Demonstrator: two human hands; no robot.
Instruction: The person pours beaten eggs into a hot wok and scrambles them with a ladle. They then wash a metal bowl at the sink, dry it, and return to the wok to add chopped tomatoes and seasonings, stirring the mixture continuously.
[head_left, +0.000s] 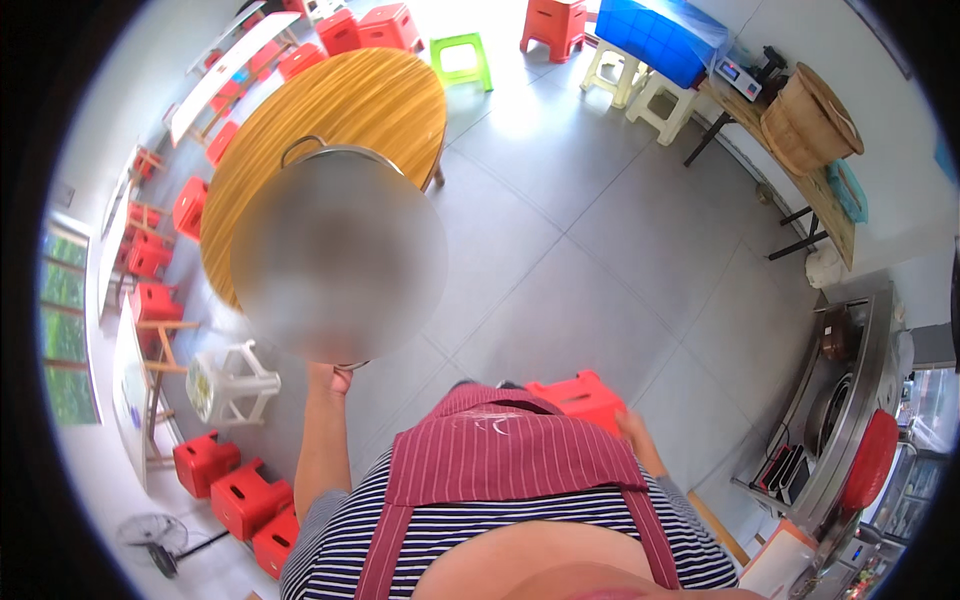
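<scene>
My left hand (340, 379) grips the near edge of a round metal pan (358, 151), mostly hidden by a blurred patch. A loop handle stands up at its far side, and a bit of rim shows by my fingers. The pan is over or against the near side of a round wooden table (375, 90); whether it rests there I cannot tell. Low at my right side, my right hand (634, 430) is on the edge of a red plastic stool (581, 401). My body, in a striped top and dark red apron (517, 457), partly hides the stool.
Red stools (251, 499) and a white stool (232, 382) stand left, near a fan (154, 544). Blue crate (656, 37) rests on pale stools at back right. Along the right are a wooden bench (817, 195) with a wooden bucket (814, 120) and a steel counter (847, 420).
</scene>
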